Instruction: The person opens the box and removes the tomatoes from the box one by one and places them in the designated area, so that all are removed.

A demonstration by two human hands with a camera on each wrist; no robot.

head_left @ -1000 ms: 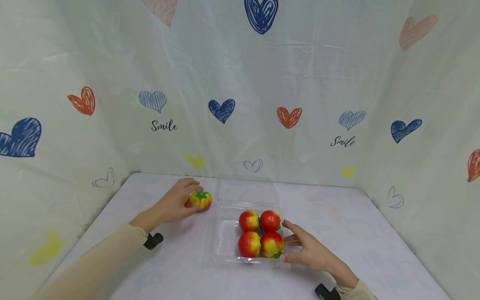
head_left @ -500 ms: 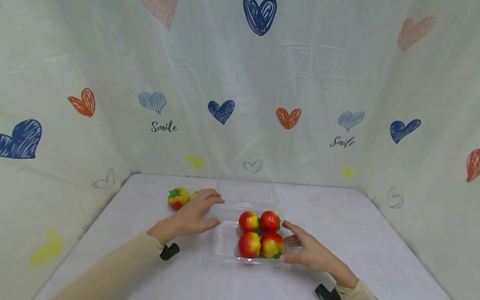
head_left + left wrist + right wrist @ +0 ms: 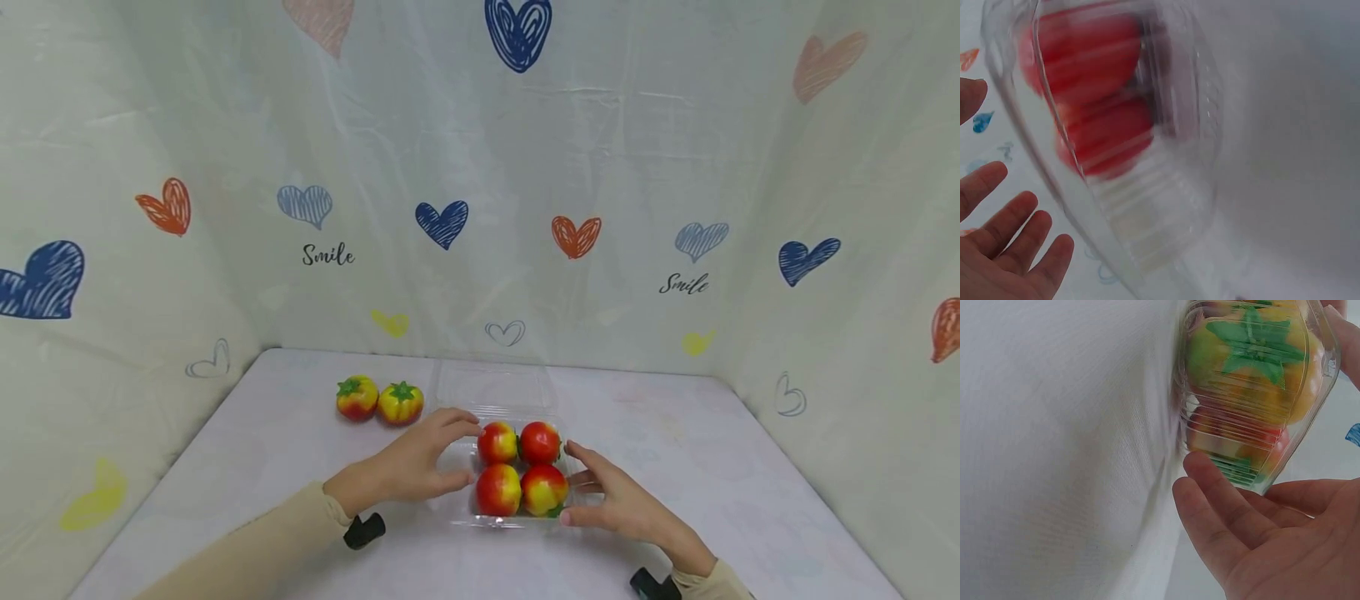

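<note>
A clear plastic clamshell box [image 3: 491,417] lies unfolded on the table. Several round red-and-yellow fruits with green star-shaped tops, including a front-left fruit [image 3: 498,490], fill its right part; their exact kind is unclear. My left hand [image 3: 416,458] is at the box's left side, fingers spread, holding nothing; the left wrist view has its fingertips apart from the transparent wall [image 3: 1166,206]. My right hand [image 3: 622,500] stays at the right end, thumb near the front corner. In the right wrist view, straight fingers [image 3: 1222,512] lie against or close beside that end.
Two more such fruits, a left one [image 3: 357,397] and a right one [image 3: 401,404], sit side by side behind the left hand. The box's raised clear lid [image 3: 491,386] leans toward the back. A white heart-printed curtain [image 3: 637,167] encloses the table [image 3: 690,450] behind and at the sides.
My left hand has left the two loose fruits and moved right and nearer to the box's left part, uncovering both fruits. The right hand has stayed in place.
</note>
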